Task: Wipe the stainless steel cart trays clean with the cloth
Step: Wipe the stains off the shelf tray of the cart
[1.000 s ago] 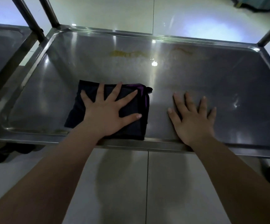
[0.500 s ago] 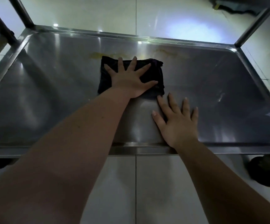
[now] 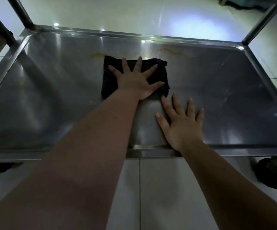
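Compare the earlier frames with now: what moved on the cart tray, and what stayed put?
The left hand, pressing flat, slid the dark cloth from the near edge of the tray away to its far side, reaching the yellowish smear. Most of that travel came in the first half second. Nothing was gripped or let go. The right hand stayed flat on the tray near its front rim.

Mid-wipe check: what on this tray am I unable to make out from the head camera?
- Head view: tray surface under the cloth and left hand, covered by both.
- Head view: yellowish smear, right end covered by the cloth.
- Head view: tray's near-left part, behind the left forearm.
- Head view: dark object below the tray, blurred and cut by the right edge.
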